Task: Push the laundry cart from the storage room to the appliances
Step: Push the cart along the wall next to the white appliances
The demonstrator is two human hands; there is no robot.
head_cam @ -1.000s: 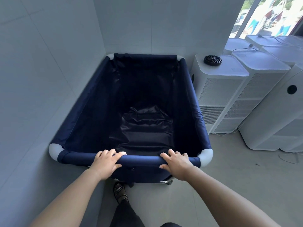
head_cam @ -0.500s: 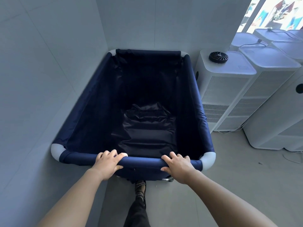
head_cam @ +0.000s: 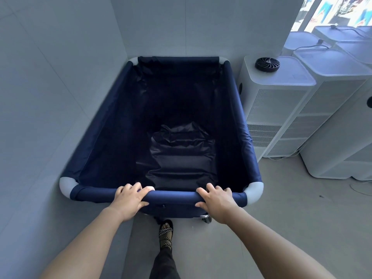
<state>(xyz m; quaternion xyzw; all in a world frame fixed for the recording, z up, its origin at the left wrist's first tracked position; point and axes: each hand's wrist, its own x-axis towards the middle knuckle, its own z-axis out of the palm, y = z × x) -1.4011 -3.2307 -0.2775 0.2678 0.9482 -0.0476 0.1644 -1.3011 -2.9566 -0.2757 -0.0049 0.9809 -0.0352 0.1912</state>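
The laundry cart point(head_cam: 237, 109) is a deep navy fabric bin with white corner joints, standing in the corner of the room, its far end close to the back wall. Nothing lies in it but crumpled dark lining. My left hand point(head_cam: 129, 199) grips the near rail left of centre. My right hand point(head_cam: 216, 200) grips the same rail right of centre. White appliances point(head_cam: 279, 101) stand in a row right beside the cart's right side.
A tiled wall point(head_cam: 50, 97) runs along the cart's left side and another behind it. A small round fan point(head_cam: 267, 64) sits on the nearest appliance. Cables lie on the floor at the right point(head_cam: 360, 188). My sandalled foot point(head_cam: 166, 232) is under the near rail.
The cart has rolled forward into the corner, alongside the white appliances. Both hands kept their grip on the rail; my foot has stepped forward beneath it.
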